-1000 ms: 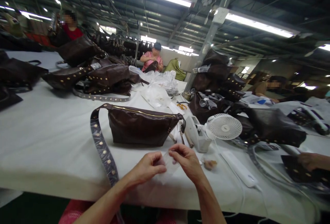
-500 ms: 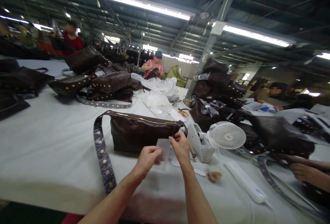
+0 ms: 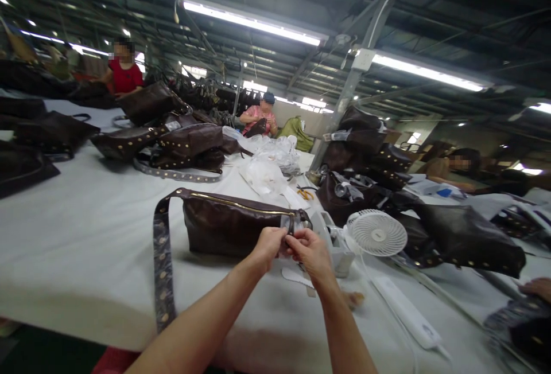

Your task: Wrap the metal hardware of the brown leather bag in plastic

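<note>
A dark brown leather handbag (image 3: 232, 225) with a gold zipper along its top lies lengthwise before me. Its studded strap (image 3: 162, 259), covered in clear film, hangs off the left end. At the bag's right end, a small clear plastic piece (image 3: 284, 222) sits around or behind a narrow dark leather strip (image 3: 291, 226). My left hand (image 3: 270, 246) is closed, pinching the plastic by its thumb and fingertips. Close beside it, my right hand (image 3: 310, 252) pinches at the strip's lower end with the plastic; the fingers partly hide what lies between them.
Right of the bag stand a grey plastic holder (image 3: 342, 259) and a small white fan (image 3: 377, 233). A white power strip (image 3: 407, 312) lies nearer me. Orange-handled snips (image 3: 305, 193) and crumpled plastic (image 3: 264, 173) lie behind. More bags (image 3: 189, 141) are piled left and right; co-workers sit beyond.
The plastic sheet, earlier held flat in front of the bag, is now up against the dark strip. My left hand has moved right and up, meeting my right hand.
</note>
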`<act>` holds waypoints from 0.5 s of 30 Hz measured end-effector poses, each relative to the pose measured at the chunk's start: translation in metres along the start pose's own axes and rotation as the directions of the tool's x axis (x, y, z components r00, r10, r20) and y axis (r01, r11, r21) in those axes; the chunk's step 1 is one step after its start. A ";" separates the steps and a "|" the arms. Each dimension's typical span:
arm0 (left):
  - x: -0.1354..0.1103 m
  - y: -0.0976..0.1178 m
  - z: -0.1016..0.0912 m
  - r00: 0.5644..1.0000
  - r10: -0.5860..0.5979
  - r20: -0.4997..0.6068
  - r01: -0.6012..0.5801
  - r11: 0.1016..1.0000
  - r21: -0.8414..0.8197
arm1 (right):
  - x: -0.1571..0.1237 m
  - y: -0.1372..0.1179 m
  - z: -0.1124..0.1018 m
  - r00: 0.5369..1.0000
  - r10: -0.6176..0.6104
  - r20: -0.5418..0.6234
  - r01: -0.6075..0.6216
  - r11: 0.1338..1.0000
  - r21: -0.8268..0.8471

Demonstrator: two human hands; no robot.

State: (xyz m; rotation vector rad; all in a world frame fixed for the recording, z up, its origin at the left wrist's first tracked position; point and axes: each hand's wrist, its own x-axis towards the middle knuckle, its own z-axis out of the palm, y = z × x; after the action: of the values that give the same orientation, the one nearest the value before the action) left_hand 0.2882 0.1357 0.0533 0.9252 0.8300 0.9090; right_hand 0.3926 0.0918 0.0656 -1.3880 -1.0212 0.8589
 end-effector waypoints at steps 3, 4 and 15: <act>0.002 0.007 0.004 0.998 0.003 0.061 -0.002 1.000 -0.010 | -0.001 0.008 0.000 0.999 -0.036 -0.009 0.035 0.998 -0.049; 0.002 0.009 0.004 0.997 0.007 0.081 -0.007 1.000 -0.007 | -0.002 0.010 -0.001 0.999 -0.045 -0.015 0.044 0.997 -0.062; 0.005 0.008 0.002 0.993 0.090 0.078 -0.094 0.994 0.056 | 0.013 0.008 -0.025 0.996 -0.004 -0.087 -0.005 0.994 -0.106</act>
State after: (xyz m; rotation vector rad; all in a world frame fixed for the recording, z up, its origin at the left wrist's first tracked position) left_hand 0.2892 0.1418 0.0603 1.0505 0.7583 0.9271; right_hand 0.4215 0.0957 0.0601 -1.5021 -1.0117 0.7471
